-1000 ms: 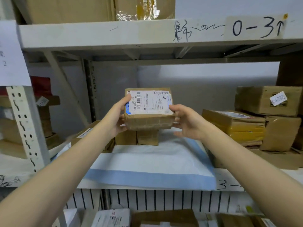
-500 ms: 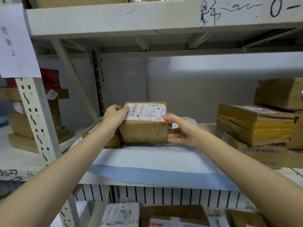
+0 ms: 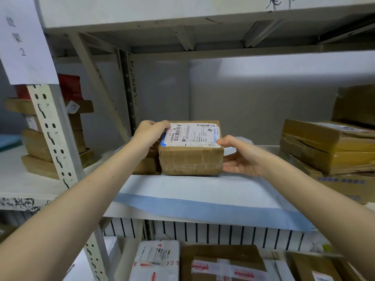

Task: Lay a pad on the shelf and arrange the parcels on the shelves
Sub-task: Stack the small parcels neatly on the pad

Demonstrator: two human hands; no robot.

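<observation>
In the middle of the frame, left of centre, my left hand (image 3: 151, 131) has its fingers curled over the top left edge of the brown taped cardboard parcel with the white shipping label (image 3: 190, 159), gripping it. Just below that hand, 2 small brown cardboard boxes (image 3: 146, 165) stand stacked, touching or nearly touching the parcel's left end.

The parcel lies dead ahead of me with its long axis running left to right across the frame, 1 hand at each end. It looks set down on the back half of the white absorbent pad with the blue border (image 3: 182, 191), which covers the white metal shelf (image 3: 125, 213).

Right of centre, my right hand (image 3: 241, 157) clasps the other end, thumb hooked on the top right corner, fingers nearly straight along the side. That side has free room. Both hands sit equally near, so I judge letting go means drawing each outward, the left with less clearance.
</observation>
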